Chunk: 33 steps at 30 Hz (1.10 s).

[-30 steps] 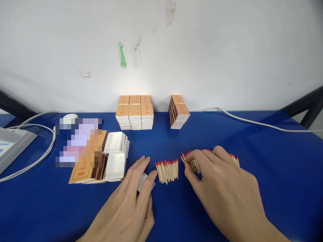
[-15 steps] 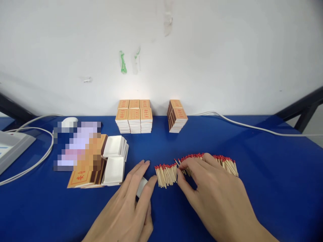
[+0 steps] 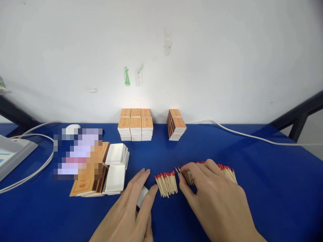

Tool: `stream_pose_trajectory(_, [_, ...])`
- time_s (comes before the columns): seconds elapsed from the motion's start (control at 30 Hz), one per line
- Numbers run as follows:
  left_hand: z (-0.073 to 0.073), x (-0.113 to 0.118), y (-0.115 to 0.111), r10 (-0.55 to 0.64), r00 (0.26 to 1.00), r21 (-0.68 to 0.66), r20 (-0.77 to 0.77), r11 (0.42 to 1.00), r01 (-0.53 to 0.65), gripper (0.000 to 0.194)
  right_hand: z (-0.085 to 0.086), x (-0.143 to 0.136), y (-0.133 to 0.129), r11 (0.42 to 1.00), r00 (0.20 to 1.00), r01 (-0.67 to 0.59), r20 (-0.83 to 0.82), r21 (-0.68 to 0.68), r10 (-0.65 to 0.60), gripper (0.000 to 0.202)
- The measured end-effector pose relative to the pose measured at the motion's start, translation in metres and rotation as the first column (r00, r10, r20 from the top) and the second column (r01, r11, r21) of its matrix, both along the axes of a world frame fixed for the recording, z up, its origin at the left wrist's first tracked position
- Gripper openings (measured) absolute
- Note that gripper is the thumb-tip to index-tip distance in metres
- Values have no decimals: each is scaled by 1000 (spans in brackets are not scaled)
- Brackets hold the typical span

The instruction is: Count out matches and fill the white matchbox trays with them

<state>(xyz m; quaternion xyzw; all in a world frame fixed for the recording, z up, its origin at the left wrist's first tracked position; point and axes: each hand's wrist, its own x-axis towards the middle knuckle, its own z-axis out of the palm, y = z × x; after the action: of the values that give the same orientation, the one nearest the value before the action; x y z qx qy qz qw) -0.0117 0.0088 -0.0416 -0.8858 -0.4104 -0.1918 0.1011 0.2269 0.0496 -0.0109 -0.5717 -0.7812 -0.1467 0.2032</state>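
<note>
My left hand [image 3: 131,208] is curled over a white tray [image 3: 142,197], which shows between its thumb and fingers; the rest of the tray is hidden. Just right of the thumb, a small group of red-tipped matches [image 3: 167,185] lies on the blue table. My right hand [image 3: 214,195] reaches over a longer row of matches [image 3: 228,173], its thumb and index finger nearly together at a match [image 3: 177,169] on the left end of that row. The hand covers much of the row.
Stacked matchboxes [image 3: 135,124] and a smaller stack [image 3: 176,125] stand by the wall. Left are empty white trays [image 3: 115,178], box sleeves [image 3: 84,185], a blurred phone [image 3: 84,148], a white mouse [image 3: 73,129] and a white device [image 3: 17,151]. A cable [image 3: 244,136] runs right.
The view has tilted, so everything sits lower in the picture. My right thumb and index finger have closed slightly around the left end of the long row. My left hand stays on the tray.
</note>
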Motion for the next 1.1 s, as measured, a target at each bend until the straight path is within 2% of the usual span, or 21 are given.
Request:
stream_pose_trajectory(0.17, [-1, 2, 2, -12, 1000, 28, -5, 1000, 12, 52, -3, 0, 1, 1000, 1000, 4, 26, 28, -4, 29])
stream_pose_trajectory(0.53, [-3, 4, 2, -2, 1000, 37, -2, 999, 2, 51, -1, 0, -5, 999, 999, -26, -28, -31, 25, 27])
stream_pose_trajectory(1.1, [14, 3, -3, -1, 1000, -115, -15, 993, 0, 56, 6, 1, -7, 988, 996, -49, -83, -149, 37, 23])
